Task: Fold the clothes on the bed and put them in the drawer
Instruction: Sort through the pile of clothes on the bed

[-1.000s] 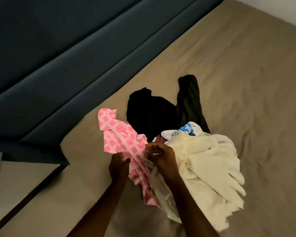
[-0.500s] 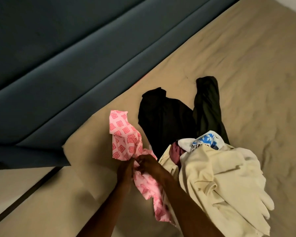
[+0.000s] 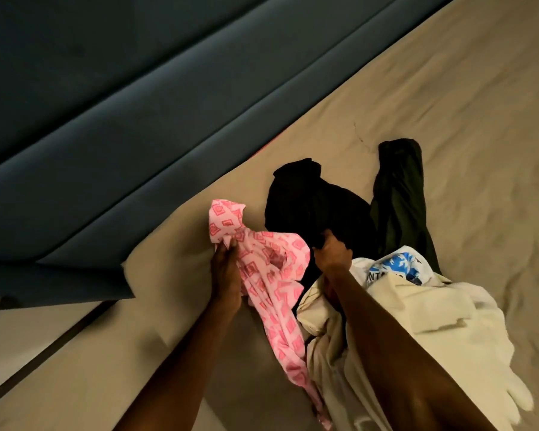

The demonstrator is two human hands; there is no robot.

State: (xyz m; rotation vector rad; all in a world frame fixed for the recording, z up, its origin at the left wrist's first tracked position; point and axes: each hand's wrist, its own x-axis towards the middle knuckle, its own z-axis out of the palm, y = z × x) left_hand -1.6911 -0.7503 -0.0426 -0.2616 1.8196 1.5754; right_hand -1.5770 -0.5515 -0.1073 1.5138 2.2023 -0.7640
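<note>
Person's arms and hands: bare skin in all that shows, nothing worn in view.

Two forearms, bare from the bottom frame edge to the fingertips. Left hand (image 3: 226, 275), just left of the pink cloth (image 3: 271, 275): narrow wrist, bare back of the hand, uncovered fingers. Left forearm, below-left of the cloth, looks slim and evenly tapered. Right hand (image 3: 332, 256), just right of the cloth: bare knuckles and a bare wrist. Right forearm, below-right of the cloth, looks very broad near the lens and narrows sharply towards the wrist, with a faint sheen of light along its upper side. Dim light; nails and finer skin detail not readable.
</note>
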